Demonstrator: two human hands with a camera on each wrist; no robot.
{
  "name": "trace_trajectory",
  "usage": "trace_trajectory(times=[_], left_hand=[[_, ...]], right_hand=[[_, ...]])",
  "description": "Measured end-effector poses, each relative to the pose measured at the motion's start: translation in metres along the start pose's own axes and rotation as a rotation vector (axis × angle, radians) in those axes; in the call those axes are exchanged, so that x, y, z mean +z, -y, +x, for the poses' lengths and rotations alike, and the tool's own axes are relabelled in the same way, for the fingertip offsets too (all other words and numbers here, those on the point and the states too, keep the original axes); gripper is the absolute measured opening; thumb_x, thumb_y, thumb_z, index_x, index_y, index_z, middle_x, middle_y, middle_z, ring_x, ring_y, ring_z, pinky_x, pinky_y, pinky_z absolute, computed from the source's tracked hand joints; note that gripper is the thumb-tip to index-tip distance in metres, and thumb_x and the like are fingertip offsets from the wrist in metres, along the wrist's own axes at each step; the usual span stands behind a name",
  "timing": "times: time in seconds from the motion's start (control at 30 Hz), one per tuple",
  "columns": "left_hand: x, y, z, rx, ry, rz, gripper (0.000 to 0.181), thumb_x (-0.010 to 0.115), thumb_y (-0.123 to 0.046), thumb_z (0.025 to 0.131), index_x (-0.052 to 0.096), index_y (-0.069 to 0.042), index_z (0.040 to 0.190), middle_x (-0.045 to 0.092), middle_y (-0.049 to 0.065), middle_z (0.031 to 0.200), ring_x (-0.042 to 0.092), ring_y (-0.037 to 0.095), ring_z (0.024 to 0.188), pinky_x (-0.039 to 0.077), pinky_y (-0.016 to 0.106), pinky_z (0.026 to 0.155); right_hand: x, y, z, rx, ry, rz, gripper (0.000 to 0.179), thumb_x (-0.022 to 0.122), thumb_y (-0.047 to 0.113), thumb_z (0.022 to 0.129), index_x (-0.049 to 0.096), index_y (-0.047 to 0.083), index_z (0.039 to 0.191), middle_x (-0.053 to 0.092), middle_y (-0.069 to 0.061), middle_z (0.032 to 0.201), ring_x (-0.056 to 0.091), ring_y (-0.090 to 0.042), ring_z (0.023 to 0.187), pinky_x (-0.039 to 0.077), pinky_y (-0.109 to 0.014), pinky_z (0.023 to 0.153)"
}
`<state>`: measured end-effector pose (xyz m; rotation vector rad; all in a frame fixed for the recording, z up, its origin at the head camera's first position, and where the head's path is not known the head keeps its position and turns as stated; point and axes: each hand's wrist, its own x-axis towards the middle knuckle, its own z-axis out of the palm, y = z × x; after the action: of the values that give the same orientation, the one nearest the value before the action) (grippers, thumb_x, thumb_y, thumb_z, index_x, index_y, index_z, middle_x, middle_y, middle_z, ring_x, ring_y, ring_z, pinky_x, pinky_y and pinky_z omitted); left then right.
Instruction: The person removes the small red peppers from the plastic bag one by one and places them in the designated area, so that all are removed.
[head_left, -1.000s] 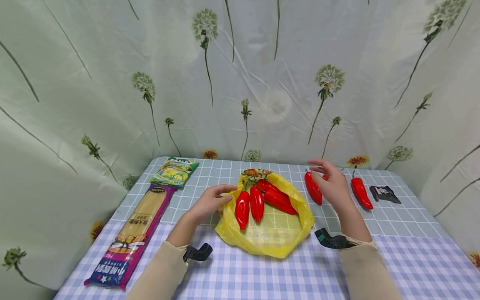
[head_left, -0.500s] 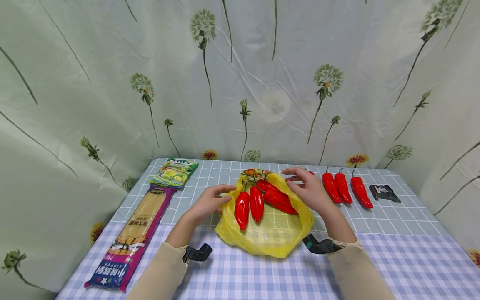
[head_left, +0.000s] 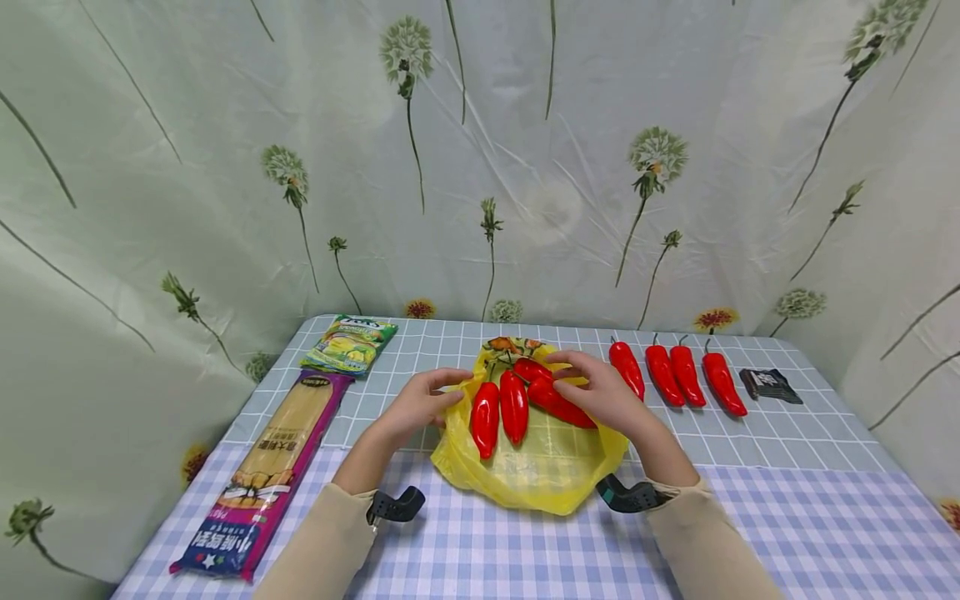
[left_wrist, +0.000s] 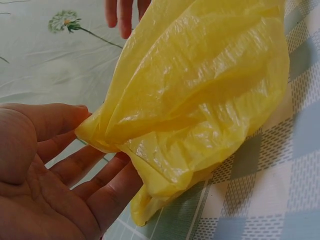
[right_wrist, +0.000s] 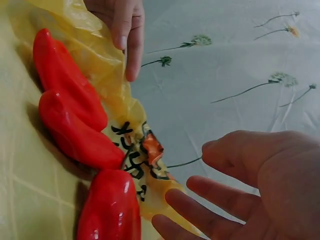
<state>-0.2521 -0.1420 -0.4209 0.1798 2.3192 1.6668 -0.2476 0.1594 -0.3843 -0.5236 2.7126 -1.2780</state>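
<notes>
A yellow plastic bag (head_left: 517, 496) lies with its mouth spread, several glossy red chili peppers (head_left: 514, 408) inside toward its back and left. My left hand (head_left: 416, 408) is at the bag's left rim. In the left wrist view, its thumb and forefinger pinch a fold of the yellow plastic, and the other fingers reach behind it. My right hand (head_left: 596, 387) is over the bag's right rim, fingers spread and apart from each other, with nothing held. The right wrist view shows the bag's printed edge just beyond those fingertips (right_wrist: 172, 197).
More red chili peppers (head_left: 665, 377) stand in a row at the back right, beside a small black packet (head_left: 770, 386). On the left lie a long pasta pack (head_left: 262, 475) and a green-yellow snack bag (head_left: 350, 344). A floral curtain (head_left: 555, 167) hangs behind the table.
My right hand has moved left from the row of chili peppers to over the bag, uncovering the row. My left hand stays at the bag's left rim.
</notes>
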Motion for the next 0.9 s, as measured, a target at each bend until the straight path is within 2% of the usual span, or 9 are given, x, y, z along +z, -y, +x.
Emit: trace_trajectory(times=[0.3,0.63,0.9], left_hand=[[0.000,-0.001,0.000,-0.009,-0.008,-0.004,0.036,0.062,-0.018,0.098,0.063,-0.020,0.134,0.059,0.006,0.142,0.064,0.022,0.112,0.061,0.032,0.074],[0.000,0.000,0.001,0.001,0.006,-0.001,0.038,0.062,-0.019,0.098,0.061,-0.018,0.136,0.057,0.009,0.144,0.064,0.024,0.114,0.061,0.032,0.076],[0.000,0.000,-0.002,-0.006,0.000,-0.002,0.037,0.062,-0.019,0.098,0.061,-0.018,0.136,0.058,0.009,0.143,0.065,0.022,0.110,0.061,0.031,0.076]], right_hand=[[0.005,-0.013,0.003,0.006,0.045,-0.044,0.047,0.065,0.019,0.094,0.056,0.012,0.140,0.059,-0.015,0.142,0.059,-0.037,0.126,0.055,-0.050,0.099],[0.012,-0.019,0.007,0.034,0.097,-0.061,0.047,0.067,0.023,0.094,0.056,0.016,0.140,0.061,-0.010,0.139,0.056,-0.031,0.128,0.052,-0.049,0.103],[0.014,-0.019,0.006,0.006,0.112,-0.088,0.046,0.067,0.021,0.094,0.058,0.016,0.139,0.062,-0.009,0.135,0.057,-0.030,0.124,0.054,-0.047,0.101]])
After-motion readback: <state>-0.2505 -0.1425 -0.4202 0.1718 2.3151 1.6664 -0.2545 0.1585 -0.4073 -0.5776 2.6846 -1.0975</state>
